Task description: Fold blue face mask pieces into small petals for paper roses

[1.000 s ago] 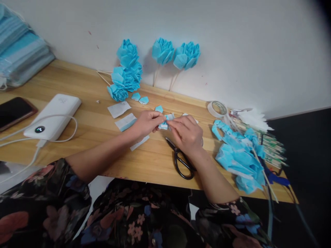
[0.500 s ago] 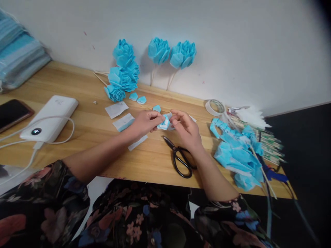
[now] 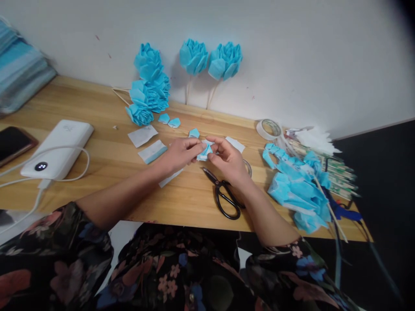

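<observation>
My left hand [image 3: 180, 153] and my right hand [image 3: 228, 159] meet over the middle of the wooden table [image 3: 97, 172]. Both pinch one small folded piece of light blue and white material [image 3: 205, 150] between thumb and fingers. Black scissors [image 3: 223, 193] lie shut on the table just below my right hand. Small blue folded petals [image 3: 168, 120] and white-blue cut strips [image 3: 152, 151] lie just left of and behind my hands. Finished blue flowers on thin sticks [image 3: 152, 84] lean at the wall behind.
A white power bank [image 3: 58, 147] with a cable and a dark phone [image 3: 13, 142] lie at the left. A stack of blue masks [image 3: 19, 73] sits far left. A tape roll [image 3: 268, 128], blue scraps [image 3: 298, 185] and wooden sticks [image 3: 337, 177] crowd the right end.
My right hand's fingers lifted off the blue piece, then closed on it again. Both hands stay together at the same spot; the view has drifted slightly.
</observation>
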The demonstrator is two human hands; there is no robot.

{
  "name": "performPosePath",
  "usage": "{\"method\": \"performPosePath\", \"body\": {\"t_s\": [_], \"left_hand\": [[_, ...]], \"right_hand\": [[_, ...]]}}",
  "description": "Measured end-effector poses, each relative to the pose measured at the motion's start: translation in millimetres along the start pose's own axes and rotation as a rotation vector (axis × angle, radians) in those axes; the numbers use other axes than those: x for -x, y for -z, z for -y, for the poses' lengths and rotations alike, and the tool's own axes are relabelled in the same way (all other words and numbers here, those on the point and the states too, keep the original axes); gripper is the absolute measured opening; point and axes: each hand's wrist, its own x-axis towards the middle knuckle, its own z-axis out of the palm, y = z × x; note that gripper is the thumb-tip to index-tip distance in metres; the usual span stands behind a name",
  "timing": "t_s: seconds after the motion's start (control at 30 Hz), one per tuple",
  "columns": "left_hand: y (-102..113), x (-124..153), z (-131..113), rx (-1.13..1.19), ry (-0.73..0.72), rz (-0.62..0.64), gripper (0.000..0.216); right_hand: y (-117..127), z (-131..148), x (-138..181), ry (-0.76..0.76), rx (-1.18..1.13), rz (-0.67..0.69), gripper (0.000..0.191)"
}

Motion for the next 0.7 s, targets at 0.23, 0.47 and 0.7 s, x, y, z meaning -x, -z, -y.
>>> {"method": "performPosePath", "body": {"t_s": [0.23,0.47,0.7], "left_hand": [[-2.3,-1.3,6.6,0.052,-0.071,0.02,0.023],[-3.0,-1.0,7.0,0.005,-0.046,0.03,0.021],[-3.7,-3.2,10.3,0.002,-0.09,0.06,0.02]], "right_hand": [[-0.1,0.3,0.4,0.013,-0.043,-0.034,0.039],[1.6,3.5,0.6,0.014,-0.071,-0.044,0.038],[2.0,3.5,2.0,-0.01,-0.088,-0.09,0.032]]}}
